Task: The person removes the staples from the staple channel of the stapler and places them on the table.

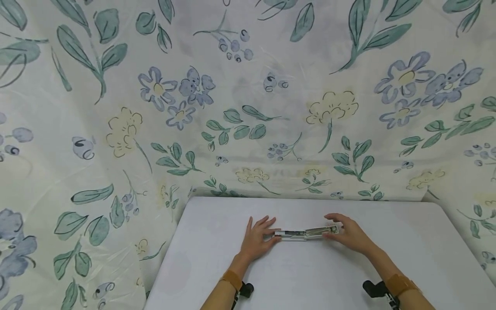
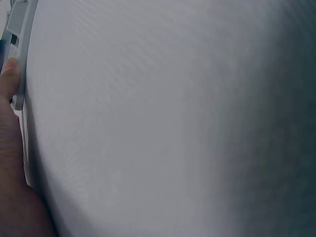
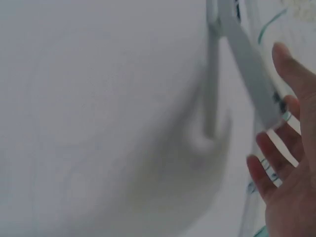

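Observation:
A white stapler (image 1: 306,233) lies lengthwise near the far side of the white table, its upper arm swung up from the base. My left hand (image 1: 255,237) holds its left end between thumb and fingers; in the left wrist view the thumb (image 2: 11,79) presses on the casing. At the right end, my right hand (image 1: 354,234) is around the raised arm with its fingers spread. In the right wrist view the raised arm (image 3: 252,74) slants above the base (image 3: 211,89). The fingers (image 3: 276,153) are by its tip, and the thumb stands apart from it.
The white table (image 1: 310,275) has a rounded far edge. Behind and beside it hangs a floral-patterned cloth (image 1: 248,99). Each wrist wears a brown strap (image 1: 231,280) with a small black camera (image 1: 246,289).

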The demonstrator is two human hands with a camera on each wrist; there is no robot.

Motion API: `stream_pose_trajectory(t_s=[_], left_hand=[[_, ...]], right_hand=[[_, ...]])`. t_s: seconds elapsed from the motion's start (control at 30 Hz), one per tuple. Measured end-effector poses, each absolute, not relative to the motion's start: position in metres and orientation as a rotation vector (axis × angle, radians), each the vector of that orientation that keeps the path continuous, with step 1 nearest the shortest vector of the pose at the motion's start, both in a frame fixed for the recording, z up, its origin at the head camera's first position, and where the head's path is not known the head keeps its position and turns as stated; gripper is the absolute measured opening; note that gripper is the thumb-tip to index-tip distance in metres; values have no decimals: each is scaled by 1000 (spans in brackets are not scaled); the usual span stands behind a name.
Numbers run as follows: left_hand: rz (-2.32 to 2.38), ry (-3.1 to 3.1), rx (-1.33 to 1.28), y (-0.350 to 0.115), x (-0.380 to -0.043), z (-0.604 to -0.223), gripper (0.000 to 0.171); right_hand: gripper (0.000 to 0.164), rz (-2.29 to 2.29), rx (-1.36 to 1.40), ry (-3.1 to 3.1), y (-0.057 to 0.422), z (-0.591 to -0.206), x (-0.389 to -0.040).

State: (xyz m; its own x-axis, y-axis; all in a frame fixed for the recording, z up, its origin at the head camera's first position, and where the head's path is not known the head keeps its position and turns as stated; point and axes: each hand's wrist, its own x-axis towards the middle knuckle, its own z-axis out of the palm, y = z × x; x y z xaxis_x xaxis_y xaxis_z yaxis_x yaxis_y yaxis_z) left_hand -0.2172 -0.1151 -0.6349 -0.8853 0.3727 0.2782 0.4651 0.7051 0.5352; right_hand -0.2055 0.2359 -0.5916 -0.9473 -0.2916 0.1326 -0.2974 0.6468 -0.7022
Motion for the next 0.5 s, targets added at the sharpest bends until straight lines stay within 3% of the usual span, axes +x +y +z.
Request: stream_pose_trajectory(t_s=[0.27,0.5], left_hand=[[-876,-2780,-686,-118,-219,-638,32],[-835,-2779,-697,-118,-220,-638,34]], right_hand=[[30,961,668,-2815,176,-577,-210],[18,792,651,-2873,125,-588,-206]])
